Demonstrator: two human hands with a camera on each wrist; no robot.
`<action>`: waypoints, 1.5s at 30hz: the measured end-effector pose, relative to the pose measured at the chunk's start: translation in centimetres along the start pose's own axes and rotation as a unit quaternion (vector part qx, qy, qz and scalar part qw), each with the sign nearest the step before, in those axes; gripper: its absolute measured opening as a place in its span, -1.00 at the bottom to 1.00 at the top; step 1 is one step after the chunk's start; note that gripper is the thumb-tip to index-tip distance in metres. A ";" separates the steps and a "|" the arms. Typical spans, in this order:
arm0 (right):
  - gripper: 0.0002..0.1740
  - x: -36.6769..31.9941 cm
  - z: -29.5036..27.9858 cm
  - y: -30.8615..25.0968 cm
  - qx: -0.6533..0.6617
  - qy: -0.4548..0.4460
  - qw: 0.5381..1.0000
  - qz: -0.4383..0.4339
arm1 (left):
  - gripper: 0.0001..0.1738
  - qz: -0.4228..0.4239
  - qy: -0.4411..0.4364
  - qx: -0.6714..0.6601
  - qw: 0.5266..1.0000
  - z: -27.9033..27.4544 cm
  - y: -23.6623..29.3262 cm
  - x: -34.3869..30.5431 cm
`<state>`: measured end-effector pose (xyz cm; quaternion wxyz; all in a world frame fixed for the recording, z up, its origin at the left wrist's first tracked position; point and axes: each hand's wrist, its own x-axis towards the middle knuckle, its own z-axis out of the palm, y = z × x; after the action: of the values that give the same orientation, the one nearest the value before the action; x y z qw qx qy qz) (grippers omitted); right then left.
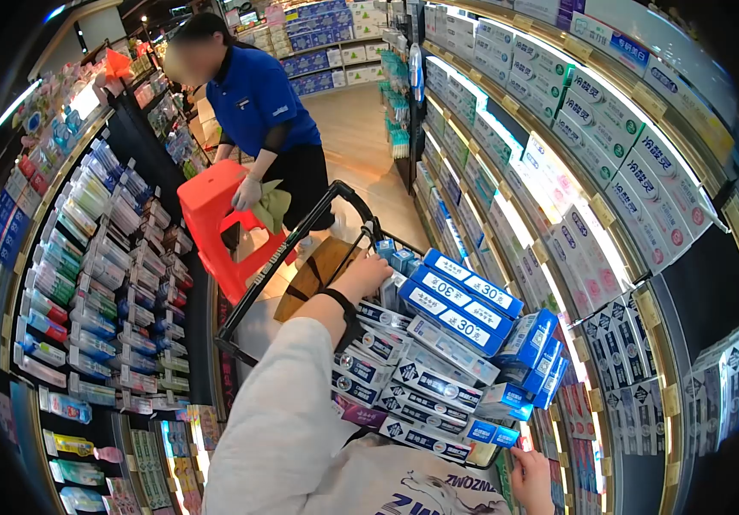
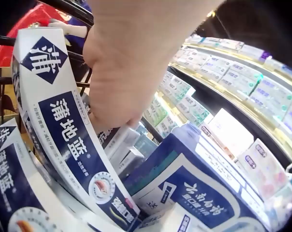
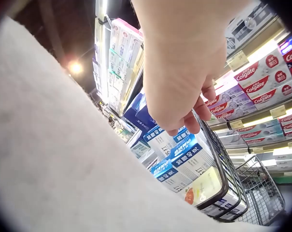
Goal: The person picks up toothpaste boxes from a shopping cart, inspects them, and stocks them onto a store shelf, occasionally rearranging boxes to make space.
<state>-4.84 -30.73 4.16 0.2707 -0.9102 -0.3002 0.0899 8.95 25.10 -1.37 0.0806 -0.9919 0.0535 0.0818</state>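
Observation:
Toothpaste boxes (image 1: 438, 386) fill a black wire cart in stacks. My left hand (image 1: 365, 276), with a black band at its wrist, reaches down at the cart's far end beside small blue boxes (image 1: 401, 259). In the left wrist view that hand (image 2: 124, 72) is above white-and-navy boxes (image 2: 68, 125) and a large blue pack (image 2: 194, 188); its fingertips are hidden. My right hand (image 1: 534, 481) is at the near right corner beside a blue-ended box (image 1: 494, 433). The right wrist view shows its relaxed, bent fingers (image 3: 190, 123) by the cart rim (image 3: 225, 179).
A person in a blue shirt (image 1: 266, 99) stands beyond the cart, one gloved hand at a red stool (image 1: 215, 227) and a green cloth. Toothbrush racks (image 1: 99, 283) line the left, toothpaste shelves (image 1: 592, 129) the right. Another wire cart (image 3: 262, 193) shows in the right wrist view.

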 end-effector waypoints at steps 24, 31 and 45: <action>-0.63 4.9 -2.2 0.2 0.048 -0.057 0.996 -0.039 | -0.52 -0.099 0.244 -0.213 0.941 -18.6 0.1 -13.2; -0.64 9.3 -6.1 -4.1 0.177 0.007 0.982 -0.061 | -0.60 -0.200 0.252 -0.727 0.606 -21.1 5.3 -17.7; -0.37 15.0 -8.2 -9.9 0.731 -0.012 0.680 0.055 | -0.55 -0.052 0.070 -0.896 0.436 -20.0 18.9 -13.0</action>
<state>4.99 -18.72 16.43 0.8410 -0.4361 -0.0912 0.3068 -3.02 4.43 17.49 -0.8529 -0.5132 -0.0955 0.0097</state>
